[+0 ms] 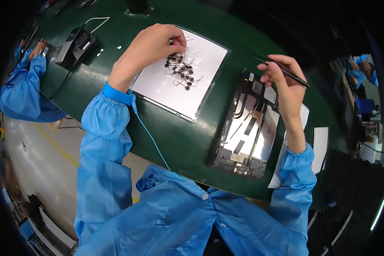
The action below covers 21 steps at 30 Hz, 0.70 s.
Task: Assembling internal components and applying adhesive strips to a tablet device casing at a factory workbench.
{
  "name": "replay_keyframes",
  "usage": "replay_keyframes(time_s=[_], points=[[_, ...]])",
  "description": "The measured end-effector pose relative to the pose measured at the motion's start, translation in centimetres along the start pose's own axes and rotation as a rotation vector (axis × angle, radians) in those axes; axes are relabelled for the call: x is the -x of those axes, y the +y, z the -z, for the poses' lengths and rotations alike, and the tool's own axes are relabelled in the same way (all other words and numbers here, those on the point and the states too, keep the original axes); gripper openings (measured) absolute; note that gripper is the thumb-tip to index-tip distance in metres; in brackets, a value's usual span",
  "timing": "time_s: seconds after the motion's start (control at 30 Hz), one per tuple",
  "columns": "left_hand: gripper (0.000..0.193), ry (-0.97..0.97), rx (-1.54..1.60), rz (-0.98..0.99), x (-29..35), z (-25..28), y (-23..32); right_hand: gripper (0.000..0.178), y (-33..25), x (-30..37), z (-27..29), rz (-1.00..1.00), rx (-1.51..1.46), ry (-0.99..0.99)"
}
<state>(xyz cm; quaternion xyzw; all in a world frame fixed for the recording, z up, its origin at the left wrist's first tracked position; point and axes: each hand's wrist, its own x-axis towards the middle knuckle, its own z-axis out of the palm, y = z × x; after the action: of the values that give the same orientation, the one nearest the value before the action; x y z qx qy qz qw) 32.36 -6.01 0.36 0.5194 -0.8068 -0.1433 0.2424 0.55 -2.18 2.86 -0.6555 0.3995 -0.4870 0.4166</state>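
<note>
My left hand (163, 42) is over the far end of a pile of small round black parts with thin wires (184, 72). Its thumb and fingers curl together in a pinch; what lies between them is mostly hidden. The pile is spread on a white sheet in a clear-edged tray (192, 104). In my right hand (288, 83) is a pair of dark tweezers (292, 76), tips pointing left. The hand hovers above the far end of an opened tablet-like device (247, 128), whose inside shows silvery plates, black strips and cables.
A blue wrist strap (116, 94) with a coiled cord circles my left wrist. At the far left of the green table (175, 145) stands a black box-shaped device (77, 47) with a cable. White sheets (320, 149) lie at right. Another person's blue sleeve (25, 100) is at the left.
</note>
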Motion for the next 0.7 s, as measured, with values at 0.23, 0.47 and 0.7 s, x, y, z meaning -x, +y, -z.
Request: replay_keyframes(time_s=[0.23,0.47,0.7], points=[[0.013,0.067,0.245,0.050,0.5,-0.4,0.0,0.019,2.3,-3.7,-6.7,-0.051,-0.060,-0.171],[0.016,0.178,0.362,-0.019,0.3,-1.6,2.5,0.030,4.0,-3.6,-8.7,0.193,0.114,-0.191],[0.016,0.258,0.413,0.052,0.2,-2.3,3.7,0.037,4.0,-3.5,-9.0,0.314,0.294,-0.079]])
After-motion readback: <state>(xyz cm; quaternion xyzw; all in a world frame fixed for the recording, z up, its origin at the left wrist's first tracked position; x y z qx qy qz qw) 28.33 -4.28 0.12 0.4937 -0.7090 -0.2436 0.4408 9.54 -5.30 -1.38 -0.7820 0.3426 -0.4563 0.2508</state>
